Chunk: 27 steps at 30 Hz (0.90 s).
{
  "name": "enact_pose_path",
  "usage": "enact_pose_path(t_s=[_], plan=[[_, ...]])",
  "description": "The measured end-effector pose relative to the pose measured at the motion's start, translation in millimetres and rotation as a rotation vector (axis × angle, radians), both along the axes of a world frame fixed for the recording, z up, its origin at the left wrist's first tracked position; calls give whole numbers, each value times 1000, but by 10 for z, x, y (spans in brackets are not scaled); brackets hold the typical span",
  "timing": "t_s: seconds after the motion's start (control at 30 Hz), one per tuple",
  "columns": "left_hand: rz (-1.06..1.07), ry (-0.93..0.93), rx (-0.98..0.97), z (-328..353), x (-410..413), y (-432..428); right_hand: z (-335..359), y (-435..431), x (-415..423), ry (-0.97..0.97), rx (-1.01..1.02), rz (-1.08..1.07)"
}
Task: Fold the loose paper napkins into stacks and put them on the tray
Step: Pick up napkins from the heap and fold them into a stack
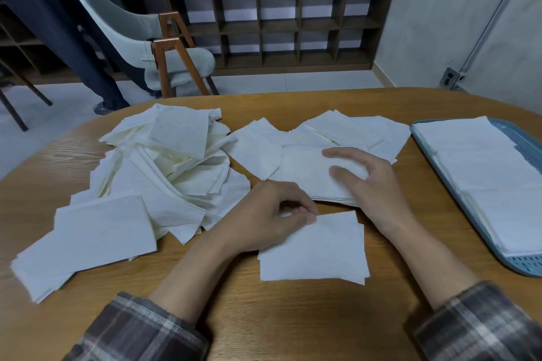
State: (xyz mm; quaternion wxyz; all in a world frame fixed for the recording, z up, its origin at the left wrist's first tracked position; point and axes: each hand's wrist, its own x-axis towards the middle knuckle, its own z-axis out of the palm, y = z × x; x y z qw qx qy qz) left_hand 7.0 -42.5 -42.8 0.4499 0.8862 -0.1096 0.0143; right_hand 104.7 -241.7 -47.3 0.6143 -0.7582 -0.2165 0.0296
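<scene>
A big heap of loose white napkins point(164, 161) covers the table's left half. A folded napkin point(313, 249) lies near the front middle, and my left hand point(272, 214) pinches its upper left corner between thumb and curled fingers. Behind it sits a thin stack of folded napkins point(305, 176), where my right hand point(366, 182) rests with spread fingers on the right part. More loose napkins point(360, 132) fan out beyond that stack. The blue tray point(516, 264) at the right edge holds flat stacks of white napkins point(484, 173).
The round wooden table point(264, 316) fills the foreground. A grey chair point(152, 47) stands behind it on the left, beside a person's dark trouser legs point(96, 67). A dark wooden shelf point(293, 26) with potted plants lines the back wall.
</scene>
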Motion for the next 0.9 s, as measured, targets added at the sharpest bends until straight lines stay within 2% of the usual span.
enact_pose_path(t_s=[0.17, 0.23, 0.33, 0.43, 0.6, 0.9], plan=[[160, -25, -244, 72, 14, 20, 91, -2, -29, 196, 196, 61], [234, -60, -299, 65, 36, 30, 104, -9, -50, 267, 229, 148], [327, -136, -336, 47, 61, 25, 89, 14, -114, 214, 151, 227], [384, -139, -392, 52, 68, 24, 107, 41, -130, 168, 89, 90], [488, -107, -403, 90, 58, 53, 127, -16, -90, 238, 200, 140], [498, -176, -403, 116, 53, 71, 90, 26, -110, 145, 85, 241]])
